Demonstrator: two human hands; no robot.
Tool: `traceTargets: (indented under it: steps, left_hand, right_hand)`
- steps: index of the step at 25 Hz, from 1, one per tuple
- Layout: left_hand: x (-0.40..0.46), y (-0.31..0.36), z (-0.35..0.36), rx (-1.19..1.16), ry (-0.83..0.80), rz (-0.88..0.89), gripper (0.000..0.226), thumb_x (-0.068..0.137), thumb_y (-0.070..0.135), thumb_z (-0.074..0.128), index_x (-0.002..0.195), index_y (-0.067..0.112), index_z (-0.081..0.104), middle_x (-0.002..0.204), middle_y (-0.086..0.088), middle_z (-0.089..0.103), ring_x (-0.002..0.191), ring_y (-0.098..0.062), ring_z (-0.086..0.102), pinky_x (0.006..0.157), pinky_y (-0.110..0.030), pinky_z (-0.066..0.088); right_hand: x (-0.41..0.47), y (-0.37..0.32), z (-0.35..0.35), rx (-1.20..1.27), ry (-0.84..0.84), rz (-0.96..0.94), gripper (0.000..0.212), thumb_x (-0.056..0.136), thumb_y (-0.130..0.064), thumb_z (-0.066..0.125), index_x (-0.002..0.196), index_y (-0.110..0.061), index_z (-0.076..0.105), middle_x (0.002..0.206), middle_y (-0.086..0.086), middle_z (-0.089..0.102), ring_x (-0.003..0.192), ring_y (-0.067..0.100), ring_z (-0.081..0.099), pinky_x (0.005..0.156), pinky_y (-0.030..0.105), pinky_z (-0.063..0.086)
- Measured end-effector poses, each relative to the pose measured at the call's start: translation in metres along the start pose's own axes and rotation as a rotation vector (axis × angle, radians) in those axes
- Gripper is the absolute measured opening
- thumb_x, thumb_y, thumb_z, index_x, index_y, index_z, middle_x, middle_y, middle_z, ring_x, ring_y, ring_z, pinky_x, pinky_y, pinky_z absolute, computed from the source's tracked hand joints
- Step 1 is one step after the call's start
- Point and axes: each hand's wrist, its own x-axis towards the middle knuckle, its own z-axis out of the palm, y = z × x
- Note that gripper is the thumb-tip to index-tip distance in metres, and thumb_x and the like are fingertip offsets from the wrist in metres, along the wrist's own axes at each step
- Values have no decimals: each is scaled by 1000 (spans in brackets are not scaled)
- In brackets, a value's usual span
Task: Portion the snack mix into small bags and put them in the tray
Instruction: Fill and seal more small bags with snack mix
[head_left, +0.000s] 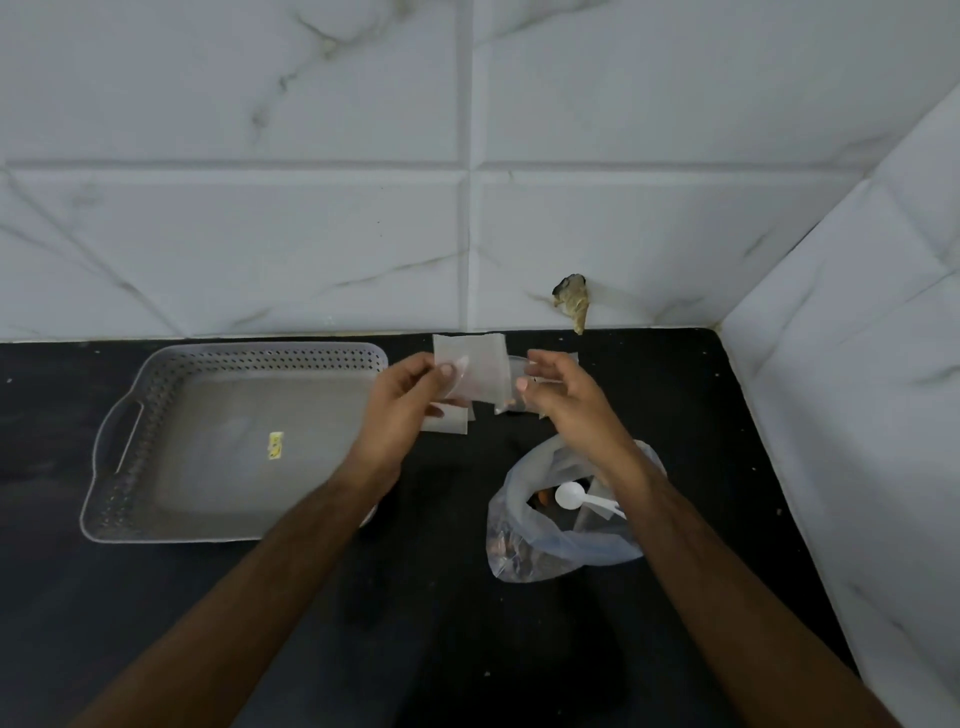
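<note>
Black countertop (415, 597) fills the lower half of the frame, white marble-look tiled wall (311, 182) behind and at right. Centre of frame, just above the counter: left hand (402, 402) pinches a small clear bag (480, 371) between thumb and fingers, fingers curled on its left edge. More small clear bags (447, 423) hang below that hand; cannot tell exactly how many. Right hand (558, 397) just right of the bag, fingers curled, thumb and fingertips on clear plastic at the bag's right side; whether that is the same bag or a second one is unclear. Hands near each other, not touching.

Below the right wrist, lower right of centre: large clear bag of snack mix (535, 551) lying open on the counter, brownish contents partly visible. White plastic spoon (571, 494) rests inside its mouth, bowl toward the left.

Left of frame: grey perforated tray (249, 358) with side handle, flat on the counter, a small yellow sticker (275, 446) on its floor. Left forearm crosses the tray's lower right corner.

Wall just above the counter edge, right of centre: a rough brownish broken patch (571, 301).
</note>
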Motion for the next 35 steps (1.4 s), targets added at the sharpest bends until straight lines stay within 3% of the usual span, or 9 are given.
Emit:
traceTargets:
  steps: [2, 5, 10, 13, 16, 19, 22, 27, 35]
  left_hand:
    - [-25, 9, -1, -323, -60, -145, 20, 102, 19, 54, 112, 9, 69, 111, -17, 74, 89, -24, 73, 70, -28, 54]
    - [-52, 5, -3, -436, -67, -192, 23, 99, 24, 55, 115, 13, 67, 111, -14, 73, 84, -21, 71, 71, -29, 55]
    - [-82, -3, -3, -355, -72, -170, 33, 96, 29, 56, 121, 9, 64, 115, -17, 72, 86, -23, 71, 73, -32, 54]
    - [-92, -6, -2, -152, 14, -108, 23, 101, 20, 57, 123, 17, 62, 124, -10, 67, 106, -27, 67, 80, -31, 54]
    - [-99, 1, 0, 156, 251, 152, 34, 95, 13, 67, 127, 21, 55, 122, 0, 57, 104, -11, 60, 77, -14, 49]
    - [-100, 14, 4, 306, 83, 365, 26, 94, 10, 68, 118, 17, 58, 100, 0, 61, 86, -12, 62, 69, -16, 50]
    - [-94, 19, 12, 229, -105, 238, 17, 95, 20, 69, 110, 19, 63, 97, 3, 69, 89, -12, 68, 75, -25, 55]
    - [-91, 15, 16, 26, -91, 102, 17, 92, 22, 70, 106, 11, 68, 97, -6, 74, 91, -23, 73, 79, -37, 60]
    - [-87, 14, 11, -72, -135, 58, 23, 99, 15, 60, 111, 0, 73, 99, -16, 78, 95, -34, 75, 87, -43, 61]
  right_hand:
    - [-10, -5, 2, 320, -87, 99, 32, 97, -31, 63, 126, -19, 65, 116, 0, 71, 106, 14, 68, 93, 32, 55]
    - [-33, -10, 1, 543, -220, 122, 23, 96, -19, 62, 112, -4, 68, 96, 12, 71, 86, 20, 68, 76, 29, 57]
    - [-68, -13, 4, 315, -168, 7, 18, 92, -16, 69, 104, -4, 74, 89, 17, 69, 77, 15, 66, 68, 26, 55]
    - [-85, -13, 9, 178, -104, -72, 14, 90, -16, 72, 97, -4, 75, 90, 19, 70, 76, 17, 67, 72, 29, 57]
    - [-94, -13, 16, 72, 0, -143, 7, 88, -14, 74, 92, -8, 74, 81, 8, 72, 70, 14, 69, 69, 27, 59]
    - [-102, -15, 24, 25, 61, -182, 11, 84, -17, 79, 93, -15, 72, 81, 0, 73, 73, 13, 72, 65, 27, 60]
    - [-107, -17, 32, 50, 63, -241, 16, 82, -19, 81, 94, -15, 71, 82, 1, 73, 74, 13, 71, 63, 23, 58]
    - [-109, -17, 36, 31, 51, -320, 13, 84, -9, 78, 95, -13, 74, 85, -4, 75, 82, 12, 73, 73, 27, 61]
    - [-104, -17, 31, 63, 55, -315, 10, 85, -6, 77, 95, -8, 75, 87, 2, 76, 84, 14, 73, 73, 26, 61]
